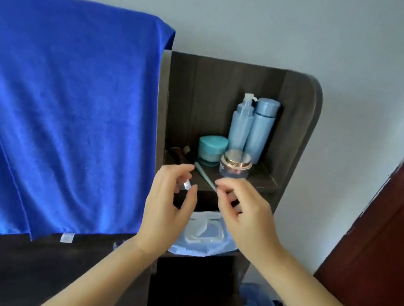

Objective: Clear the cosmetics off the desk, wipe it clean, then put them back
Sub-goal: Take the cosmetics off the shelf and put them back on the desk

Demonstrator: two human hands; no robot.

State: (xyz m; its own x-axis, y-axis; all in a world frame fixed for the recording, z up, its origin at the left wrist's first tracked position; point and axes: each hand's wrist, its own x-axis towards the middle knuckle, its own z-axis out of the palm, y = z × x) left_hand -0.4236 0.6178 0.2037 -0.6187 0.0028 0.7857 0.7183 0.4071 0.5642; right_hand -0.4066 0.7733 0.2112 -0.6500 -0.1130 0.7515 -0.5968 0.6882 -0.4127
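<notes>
Two hands before the shelf (263, 182): left hand (166, 209) pinches a small clear item (187, 184); right hand (242, 207) pinches a thin stick (204, 175). Bottles (252, 125) and jars (223, 155) stand upon the shelf, wipes pack (206, 231) below. Advised: lift the stick clear of the jars.

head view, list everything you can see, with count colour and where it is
tall bottles: 2, light blue, back right of the shelf, side by side
teal jar: 1, teal lid, mid shelf
clear jar: 1, rose-gold lid, front of the bottles
brushes: a couple, dark, lying at shelf left, blurred
slim stick: 1, pale green, lying at shelf front, its near end at the right hand
wipes pack: 1, pale blue and white, lower shelf
towel: 1, bright blue, draped at left
shelf unit: 1, dark wood
door: 1, reddish brown, right edge
left hand: grip on a small clear item
right hand: grip at the stick's end
</notes>
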